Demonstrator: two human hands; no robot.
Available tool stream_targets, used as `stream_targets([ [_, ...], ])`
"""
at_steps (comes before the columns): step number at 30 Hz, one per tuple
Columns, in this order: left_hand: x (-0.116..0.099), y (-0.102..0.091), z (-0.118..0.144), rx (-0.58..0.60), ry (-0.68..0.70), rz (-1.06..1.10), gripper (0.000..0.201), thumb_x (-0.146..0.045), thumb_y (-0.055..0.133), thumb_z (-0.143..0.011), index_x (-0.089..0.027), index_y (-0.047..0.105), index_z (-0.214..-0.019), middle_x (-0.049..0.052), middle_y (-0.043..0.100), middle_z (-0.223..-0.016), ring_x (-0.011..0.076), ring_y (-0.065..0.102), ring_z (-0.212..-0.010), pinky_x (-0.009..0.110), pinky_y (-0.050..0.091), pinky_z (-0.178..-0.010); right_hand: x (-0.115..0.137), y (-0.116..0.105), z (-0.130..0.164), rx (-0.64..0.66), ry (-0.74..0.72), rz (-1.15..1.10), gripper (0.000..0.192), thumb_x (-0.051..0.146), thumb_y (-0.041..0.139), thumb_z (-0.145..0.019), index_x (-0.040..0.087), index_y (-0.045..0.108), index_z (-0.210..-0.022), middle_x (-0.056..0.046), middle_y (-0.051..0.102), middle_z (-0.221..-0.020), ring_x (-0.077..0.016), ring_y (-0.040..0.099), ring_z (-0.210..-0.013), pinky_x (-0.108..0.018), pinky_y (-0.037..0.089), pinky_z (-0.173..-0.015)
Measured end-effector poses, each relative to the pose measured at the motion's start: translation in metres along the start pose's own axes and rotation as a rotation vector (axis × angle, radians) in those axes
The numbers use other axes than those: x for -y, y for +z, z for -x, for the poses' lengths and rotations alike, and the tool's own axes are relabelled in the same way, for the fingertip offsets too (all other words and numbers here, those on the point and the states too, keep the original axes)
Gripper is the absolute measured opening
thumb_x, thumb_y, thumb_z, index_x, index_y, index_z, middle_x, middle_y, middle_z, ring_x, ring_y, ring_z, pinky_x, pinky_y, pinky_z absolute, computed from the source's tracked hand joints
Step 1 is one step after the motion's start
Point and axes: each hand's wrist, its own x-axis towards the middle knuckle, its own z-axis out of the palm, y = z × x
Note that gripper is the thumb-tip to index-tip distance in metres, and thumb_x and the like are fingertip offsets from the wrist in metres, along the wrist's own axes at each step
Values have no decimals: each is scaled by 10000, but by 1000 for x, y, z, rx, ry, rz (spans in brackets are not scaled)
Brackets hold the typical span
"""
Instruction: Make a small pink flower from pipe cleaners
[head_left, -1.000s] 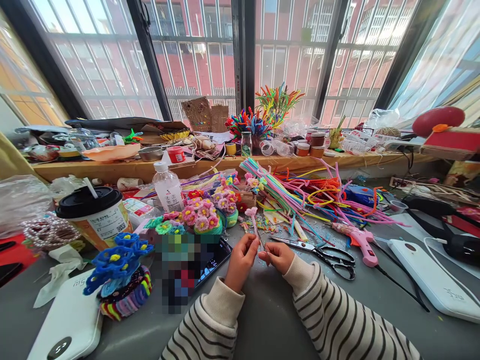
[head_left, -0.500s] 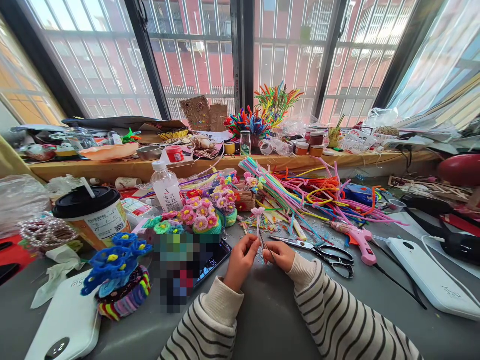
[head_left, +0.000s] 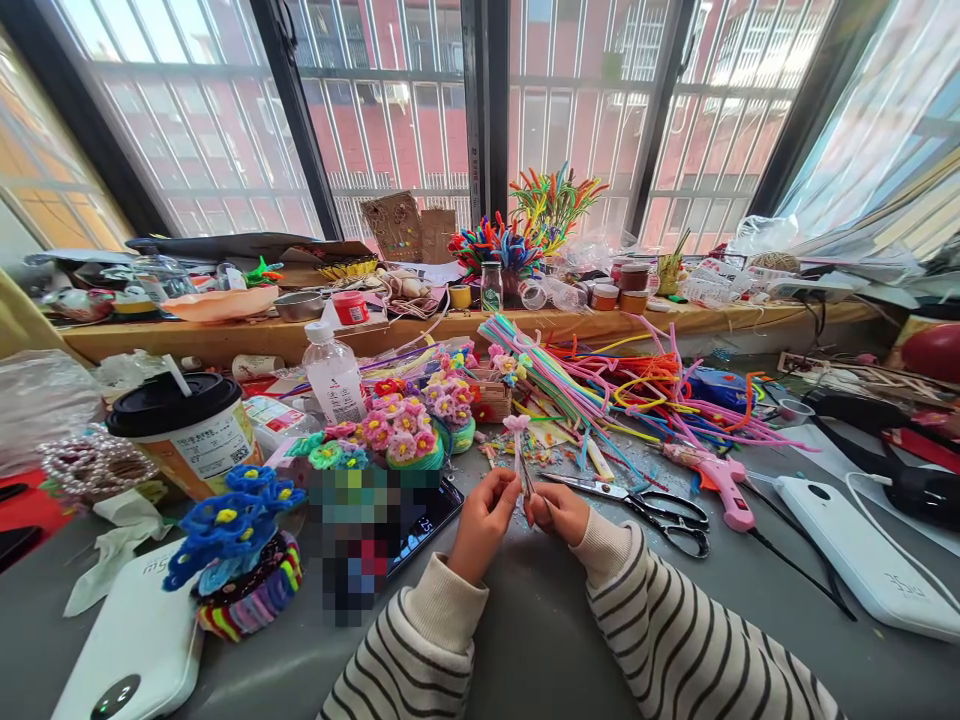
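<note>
My left hand [head_left: 486, 515] pinches the stem of a small pink pipe-cleaner flower [head_left: 516, 424], which stands upright above the fingertips. In my right hand [head_left: 561, 508] is a thin dark metal tool [head_left: 526, 482], its narrow end against the stem; whether it is tweezers or small scissors I cannot tell. Both hands are close together over the grey table [head_left: 525, 640]. Just right of them lie large black-handled scissors [head_left: 671, 515]. Beyond the hands, a bundle of pastel pipe cleaners [head_left: 544, 365] lies among bits of fluff.
A pink glue gun [head_left: 724, 485] and a white power bank [head_left: 855, 550] lie to the right. On the left are a phone [head_left: 427, 520], a blue flower pot [head_left: 236, 560], finished pink flowers [head_left: 401, 430], a water bottle [head_left: 334, 375] and a lidded drink cup [head_left: 187, 425].
The metal tool's tip has shifted slightly against the flower stem. Otherwise both hands and the table things stay almost where they were.
</note>
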Motion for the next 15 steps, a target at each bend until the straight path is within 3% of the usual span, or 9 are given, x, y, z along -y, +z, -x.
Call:
stream_targets([
  [4, 0, 0, 1, 27, 0, -32, 193, -341, 428, -705, -155, 434, -655, -57, 325, -497, 43, 262, -413, 178, 208, -394, 1, -4, 0, -43, 21, 51, 521, 675, 354, -551, 163, 372, -458, 58, 308, -388, -46, 268, -378, -193, 203, -374],
  [8, 4, -1, 0, -6, 13, -30, 186, -339, 421, -712, -159, 426, -665, -63, 306, -492, 40, 260, -411, 179, 205, -399, -2, -6, -2, -135, 0, 95, 471, 600, 440, -570, 170, 319, -420, 46, 360, -387, -52, 299, -393, -195, 244, -402],
  [15, 2, -2, 0, -86, 30, 31, 186, -335, 407, -723, -159, 403, -661, -66, 294, -484, 39, 273, -406, 178, 215, -391, -2, -7, -3, -174, 42, 42, 453, 579, 468, -557, 183, 298, -418, 60, 327, -362, -52, 290, -372, -192, 233, -386],
])
